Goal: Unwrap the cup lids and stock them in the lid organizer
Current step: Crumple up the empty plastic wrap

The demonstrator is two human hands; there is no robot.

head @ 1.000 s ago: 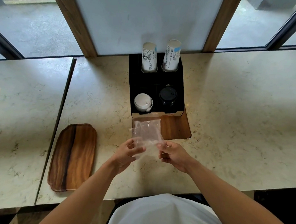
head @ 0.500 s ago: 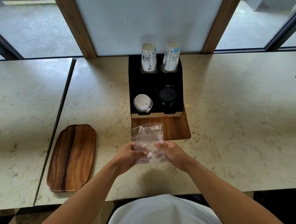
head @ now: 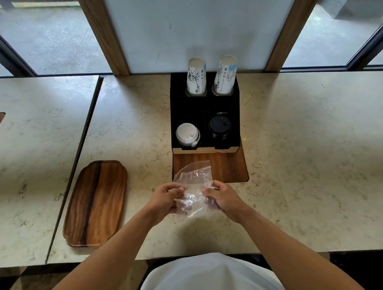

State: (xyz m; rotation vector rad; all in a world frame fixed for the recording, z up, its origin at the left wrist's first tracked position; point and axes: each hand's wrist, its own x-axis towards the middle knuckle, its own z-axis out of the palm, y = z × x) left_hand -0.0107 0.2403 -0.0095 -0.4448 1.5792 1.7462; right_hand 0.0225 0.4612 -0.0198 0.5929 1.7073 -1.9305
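A clear, crumpled plastic wrapper [head: 193,184] is held between my left hand [head: 164,199] and my right hand [head: 222,198] just above the table, in front of the organizer. Both hands pinch it, fingers curled. The wrapper looks empty. The black lid organizer [head: 176,113] stands at the back centre. A stack of white lids [head: 187,134] fills its front left slot, and a stack of black lids [head: 219,127] its front right slot. Two stacks of upturned paper cups [head: 196,77] stand in the rear slots.
A wooden board [head: 227,169] lies under the organizer's front. A long wooden tray [head: 96,202] rests on the marble table [head: 306,173] at my left. A seam divides this table from another one on the left. Windows and a wall panel lie behind.
My hands have drawn together and crumpled the wrapper, which stood taller and flatter a second ago. They have also dropped slightly toward me.
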